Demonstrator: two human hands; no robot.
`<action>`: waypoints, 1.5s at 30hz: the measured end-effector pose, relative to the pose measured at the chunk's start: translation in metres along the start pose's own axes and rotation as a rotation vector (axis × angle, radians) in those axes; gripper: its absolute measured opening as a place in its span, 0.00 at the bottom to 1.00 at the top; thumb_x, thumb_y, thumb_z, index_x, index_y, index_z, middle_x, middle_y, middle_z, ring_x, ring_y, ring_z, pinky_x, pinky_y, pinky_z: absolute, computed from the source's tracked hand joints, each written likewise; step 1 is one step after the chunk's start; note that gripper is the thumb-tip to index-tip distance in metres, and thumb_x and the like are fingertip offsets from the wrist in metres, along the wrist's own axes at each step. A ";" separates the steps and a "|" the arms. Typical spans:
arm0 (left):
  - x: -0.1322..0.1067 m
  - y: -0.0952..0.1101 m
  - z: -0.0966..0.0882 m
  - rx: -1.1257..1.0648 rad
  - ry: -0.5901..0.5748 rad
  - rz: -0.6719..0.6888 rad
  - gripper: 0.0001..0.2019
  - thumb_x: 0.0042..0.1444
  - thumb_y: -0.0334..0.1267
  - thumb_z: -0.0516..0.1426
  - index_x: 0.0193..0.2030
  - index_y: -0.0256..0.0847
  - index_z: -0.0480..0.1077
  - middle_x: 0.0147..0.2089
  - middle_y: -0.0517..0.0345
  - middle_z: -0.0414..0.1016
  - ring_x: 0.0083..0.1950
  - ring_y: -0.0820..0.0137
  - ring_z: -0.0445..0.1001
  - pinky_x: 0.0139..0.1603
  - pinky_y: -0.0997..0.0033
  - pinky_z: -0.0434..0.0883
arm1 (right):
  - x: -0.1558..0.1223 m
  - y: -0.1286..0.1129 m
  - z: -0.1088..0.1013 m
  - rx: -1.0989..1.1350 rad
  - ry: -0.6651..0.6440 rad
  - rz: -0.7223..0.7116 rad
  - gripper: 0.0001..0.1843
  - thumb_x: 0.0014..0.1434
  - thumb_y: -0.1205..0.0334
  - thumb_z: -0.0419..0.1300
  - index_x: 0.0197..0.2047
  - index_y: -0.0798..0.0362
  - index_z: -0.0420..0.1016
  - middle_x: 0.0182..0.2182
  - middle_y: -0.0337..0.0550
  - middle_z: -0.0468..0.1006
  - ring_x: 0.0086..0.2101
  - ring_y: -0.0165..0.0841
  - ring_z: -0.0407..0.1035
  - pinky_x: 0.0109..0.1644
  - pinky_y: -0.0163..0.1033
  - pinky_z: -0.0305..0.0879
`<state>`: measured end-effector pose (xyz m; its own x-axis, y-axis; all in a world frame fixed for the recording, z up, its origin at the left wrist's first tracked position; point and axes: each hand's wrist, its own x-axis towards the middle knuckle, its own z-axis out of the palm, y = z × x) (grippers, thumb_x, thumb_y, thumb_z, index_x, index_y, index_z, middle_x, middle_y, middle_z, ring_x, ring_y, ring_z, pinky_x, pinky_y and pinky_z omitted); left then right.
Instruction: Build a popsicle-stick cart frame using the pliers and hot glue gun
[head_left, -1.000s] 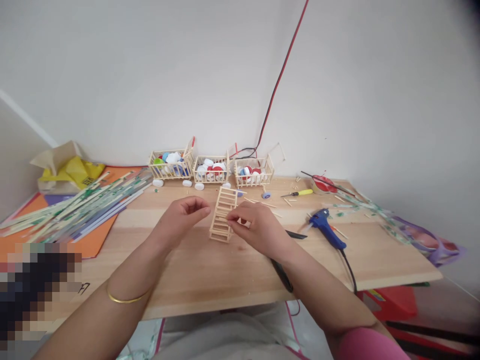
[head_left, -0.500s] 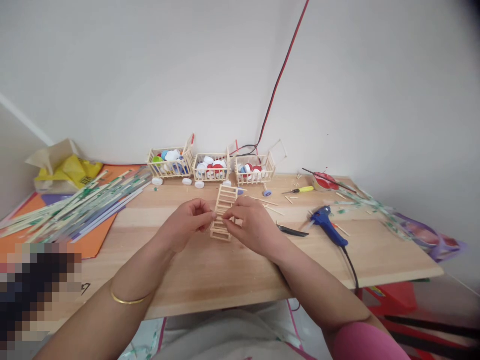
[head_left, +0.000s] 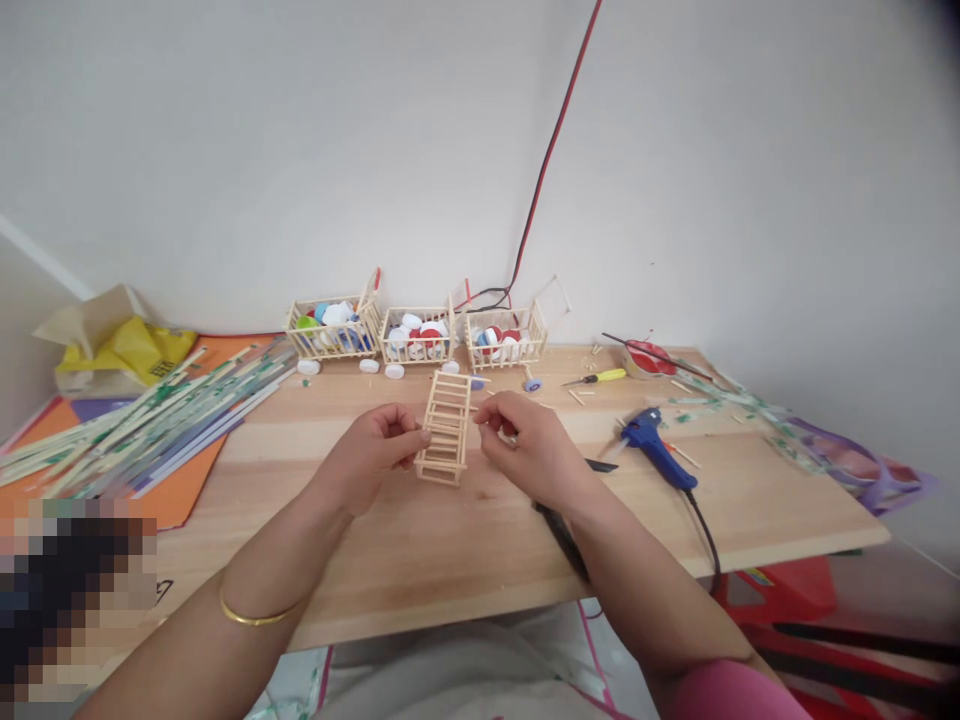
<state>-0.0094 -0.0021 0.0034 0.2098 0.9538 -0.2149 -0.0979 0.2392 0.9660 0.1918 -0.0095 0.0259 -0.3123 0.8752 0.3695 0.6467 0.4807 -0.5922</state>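
Observation:
A small ladder-like frame of thin wooden sticks (head_left: 448,422) stands on the tabletop in front of me, slightly tilted. Thumb and fingers of my left hand (head_left: 379,450) pinch its left edge. Just off the frame's right edge is my right hand (head_left: 529,445), its thumb and fingertips drawn together. Whether a small piece sits between those fingertips is too small to tell. Behind the frame, three stick-built carts hold coloured and white bottle caps: a left cart (head_left: 330,345), a middle cart (head_left: 416,352) and a right cart (head_left: 510,350).
To the right lie a blue glue gun (head_left: 656,450) with its cord, a yellow-handled screwdriver (head_left: 604,377) and a red tape roll (head_left: 649,358). Black-handled pliers or cutters (head_left: 562,540) are partly under my right forearm. Bundled sticks (head_left: 172,420) cover orange sheets on the left.
My right hand has moved right, off the frame's rungs. My left hand keeps its pinch on the left edge. The view has shifted slightly.

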 end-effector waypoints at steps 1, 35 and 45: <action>0.000 0.000 0.000 0.000 -0.001 -0.003 0.15 0.42 0.36 0.64 0.23 0.38 0.59 0.20 0.69 0.61 0.22 0.80 0.58 0.24 0.78 0.57 | 0.000 0.002 -0.002 0.017 0.003 0.028 0.05 0.53 0.69 0.56 0.34 0.53 0.71 0.25 0.36 0.71 0.26 0.27 0.63 0.32 0.33 0.59; -0.001 0.008 -0.019 0.451 0.491 0.477 0.16 0.58 0.50 0.51 0.30 0.41 0.70 0.25 0.62 0.64 0.30 0.71 0.63 0.33 0.73 0.60 | 0.004 0.124 -0.030 -0.297 -0.284 -0.072 0.10 0.61 0.68 0.52 0.39 0.58 0.74 0.38 0.51 0.74 0.41 0.35 0.66 0.46 0.38 0.60; -0.011 0.010 -0.010 0.638 0.596 0.792 0.05 0.57 0.39 0.54 0.33 0.42 0.69 0.36 0.57 0.70 0.40 0.67 0.68 0.46 0.70 0.63 | 0.008 0.112 -0.040 -0.269 -0.184 0.011 0.09 0.60 0.66 0.52 0.35 0.59 0.72 0.31 0.44 0.72 0.32 0.30 0.64 0.38 0.35 0.58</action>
<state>-0.0225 -0.0088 0.0139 -0.1957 0.7698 0.6075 0.5430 -0.4308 0.7208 0.2890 0.0488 -0.0090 -0.4093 0.8870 0.2137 0.8036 0.4614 -0.3760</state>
